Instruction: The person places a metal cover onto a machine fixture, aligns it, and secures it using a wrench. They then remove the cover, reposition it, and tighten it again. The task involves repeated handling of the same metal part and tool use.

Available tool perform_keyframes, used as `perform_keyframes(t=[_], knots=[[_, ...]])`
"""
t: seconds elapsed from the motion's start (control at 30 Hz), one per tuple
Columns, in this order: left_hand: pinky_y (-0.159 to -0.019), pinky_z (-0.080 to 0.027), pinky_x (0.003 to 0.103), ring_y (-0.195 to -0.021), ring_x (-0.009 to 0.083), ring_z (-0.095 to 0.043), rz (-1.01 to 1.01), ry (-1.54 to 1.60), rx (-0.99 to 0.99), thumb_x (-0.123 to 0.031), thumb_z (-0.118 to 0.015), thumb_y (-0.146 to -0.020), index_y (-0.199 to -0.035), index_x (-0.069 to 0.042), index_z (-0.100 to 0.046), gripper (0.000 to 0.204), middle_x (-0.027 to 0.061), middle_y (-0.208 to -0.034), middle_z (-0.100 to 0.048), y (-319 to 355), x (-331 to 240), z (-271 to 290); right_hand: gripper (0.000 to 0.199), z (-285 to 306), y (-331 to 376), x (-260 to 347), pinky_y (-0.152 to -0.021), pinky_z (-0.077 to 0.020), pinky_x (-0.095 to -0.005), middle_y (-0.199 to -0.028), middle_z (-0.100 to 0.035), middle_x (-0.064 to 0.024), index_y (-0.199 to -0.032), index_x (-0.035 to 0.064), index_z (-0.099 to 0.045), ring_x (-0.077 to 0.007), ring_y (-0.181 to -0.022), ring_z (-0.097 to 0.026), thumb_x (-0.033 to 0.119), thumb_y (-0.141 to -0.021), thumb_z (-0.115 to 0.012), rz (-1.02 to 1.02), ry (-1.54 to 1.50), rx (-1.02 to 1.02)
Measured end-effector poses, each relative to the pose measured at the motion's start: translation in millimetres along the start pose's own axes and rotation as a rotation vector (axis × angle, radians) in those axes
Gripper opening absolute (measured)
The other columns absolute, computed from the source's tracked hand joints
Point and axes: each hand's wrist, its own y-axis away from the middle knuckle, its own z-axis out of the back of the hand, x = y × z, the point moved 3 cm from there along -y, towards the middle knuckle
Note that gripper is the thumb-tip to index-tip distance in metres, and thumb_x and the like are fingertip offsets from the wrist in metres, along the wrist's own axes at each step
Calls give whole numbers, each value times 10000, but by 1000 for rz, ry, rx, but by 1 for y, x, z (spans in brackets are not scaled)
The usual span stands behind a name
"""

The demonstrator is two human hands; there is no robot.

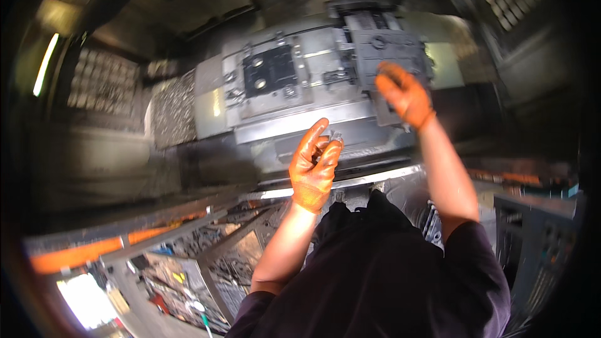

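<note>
One orange-gloved left hand of ours pinched a small, shiny, metallic-looking piece. Farther and right, our orange-gloved right hand, its grip too blurred to tell, was nearer the blocky grey metal fixture, lengthwise near to far.

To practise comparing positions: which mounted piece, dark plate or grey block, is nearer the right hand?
The grey block: the right hand overlaps it in view; the dark plate sits farther left.
</note>
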Motion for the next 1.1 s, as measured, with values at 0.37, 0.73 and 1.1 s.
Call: perform_keyframes(t=[0.37, 0.73, 1.1], knots=[[-760, -445, 216, -822, 49, -510, 84, -158, 776, -24, -690, -960, -1471, 2, -516, 540, -12, -1003, -592, 67, 78, -110, 271, 48, 285, 47, -950, -529, -339, -1112, -738, -120, -1078, 13, -739, -217, -1077, -695, 239, -931, -717, -215, -278, -414], [-923, -498, 262, -959, 110, -622, 318, -276, 1094, -79, -657, -994, -1481, 23, -472, 531, 75, -1105, -674, 200, 133, -230, 163, 134, 478, -36, -926, -546, -392, -1167, -724, -157, -959, 26, -735, -321, -1081, -693, 178, -909, -705, -204, 226, -1055], [-892, -493, 270, -913, 120, -628, 502, -401, 734, -204, -657, -1018, -1413, 33, -526, 479, 55, -1028, -695, 225, 268, -78, 272, 385, 649, -209, -747, -503, -420, -615, -578, -33, -700, 40, -598, -181, -572, -494, 174, -912, -704, -429, 347, -1205]])
